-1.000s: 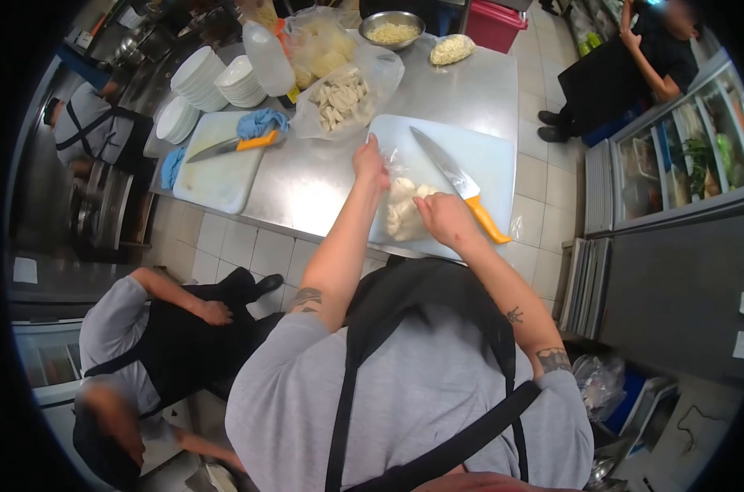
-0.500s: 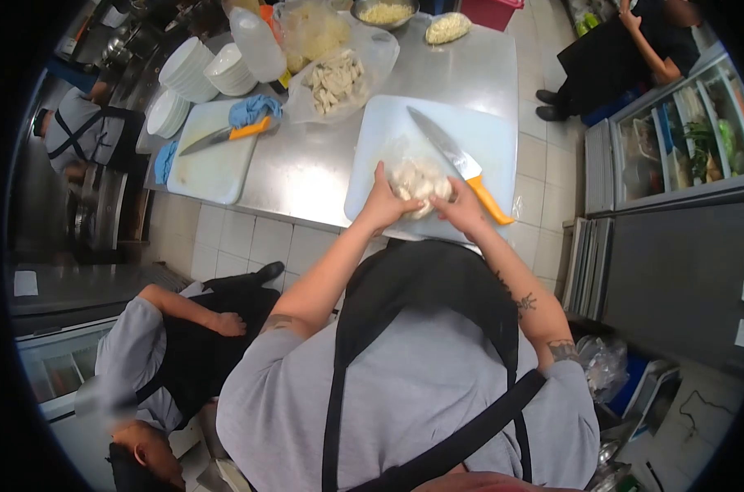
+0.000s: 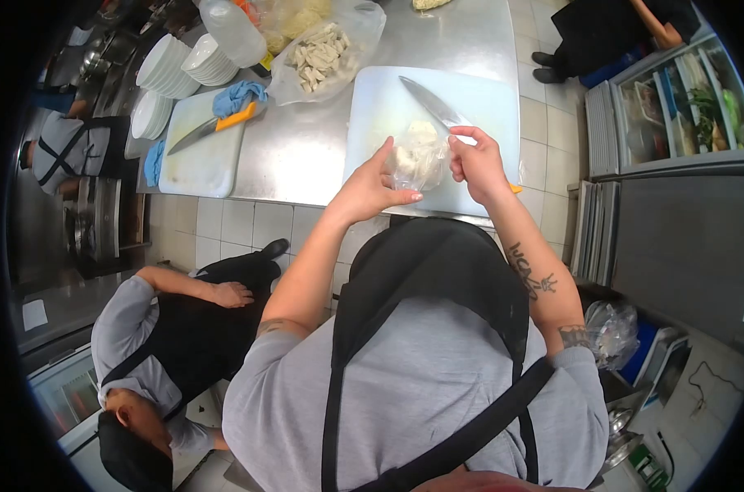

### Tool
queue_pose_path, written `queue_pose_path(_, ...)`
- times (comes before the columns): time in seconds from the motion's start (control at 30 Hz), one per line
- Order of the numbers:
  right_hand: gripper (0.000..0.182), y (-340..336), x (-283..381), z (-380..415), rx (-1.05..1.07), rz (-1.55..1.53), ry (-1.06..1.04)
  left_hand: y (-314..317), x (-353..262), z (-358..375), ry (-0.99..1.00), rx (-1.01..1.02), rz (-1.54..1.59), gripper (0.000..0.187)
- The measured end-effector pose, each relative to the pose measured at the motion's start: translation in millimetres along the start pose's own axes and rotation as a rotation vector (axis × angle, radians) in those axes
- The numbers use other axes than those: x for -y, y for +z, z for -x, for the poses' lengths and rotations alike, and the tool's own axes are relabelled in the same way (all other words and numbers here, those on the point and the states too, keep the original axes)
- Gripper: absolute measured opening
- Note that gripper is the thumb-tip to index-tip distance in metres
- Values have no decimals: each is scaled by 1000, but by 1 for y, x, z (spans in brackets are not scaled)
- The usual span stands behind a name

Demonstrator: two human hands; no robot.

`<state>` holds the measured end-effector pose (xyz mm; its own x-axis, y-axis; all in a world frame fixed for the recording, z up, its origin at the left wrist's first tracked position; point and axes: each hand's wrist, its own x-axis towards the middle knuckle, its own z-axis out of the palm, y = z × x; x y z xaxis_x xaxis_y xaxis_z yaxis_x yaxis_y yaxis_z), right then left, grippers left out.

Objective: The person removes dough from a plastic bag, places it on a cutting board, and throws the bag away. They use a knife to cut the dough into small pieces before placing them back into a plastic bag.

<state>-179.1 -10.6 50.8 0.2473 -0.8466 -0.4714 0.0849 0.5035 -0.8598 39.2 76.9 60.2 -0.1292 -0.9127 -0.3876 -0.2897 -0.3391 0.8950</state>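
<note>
A clear plastic bag (image 3: 419, 168) with pale, whitish food pieces lies on the white cutting board (image 3: 372, 94) in front of me. My left hand (image 3: 370, 187) is at the bag's left side, thumb and fingers spread apart in an open curve against it. On the other side, my right hand (image 3: 479, 164) is closed in a pinch at the bag's right edge, apparently on its thin film. A chef's knife (image 3: 429, 100) lies slantwise on the board. My right hand covers much of its yellow handle, whose end shows past the wrist.
Left on the steel table (image 3: 290, 156) are a second board (image 3: 200, 164) with a yellow-handled knife (image 3: 234, 119) and a blue cloth (image 3: 237, 98). Behind stand stacked white bowls (image 3: 165, 66) and an open bag of pale strips (image 3: 319, 61). A co-worker (image 3: 200, 312) is at my left.
My right hand has lifted off the food and moved up and right into a pinch. My left hand has opened wider. The view has shifted, so the table sits higher in it.
</note>
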Motion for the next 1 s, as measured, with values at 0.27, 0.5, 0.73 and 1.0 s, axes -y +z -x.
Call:
queue_pose_path(0.27, 43, -11, 4, -5, 161, -19, -38, 2, 2, -35, 283, -157, -209, 35)
queue_pose_path(0.5, 30, 3, -9, -8, -79, 804, -687, 13, -18, -68, 475, -219, 11, 49)
queue_pose_path(0.73, 19, -4, -5, -9, -253, 538, -710, 48, 68, -44, 738, -415, -567, 138)
queue_pose_path(1.0, 25, 6, 23, -27, -259, 424, -732, 60, 86, -77, 686, -589, -421, 135)
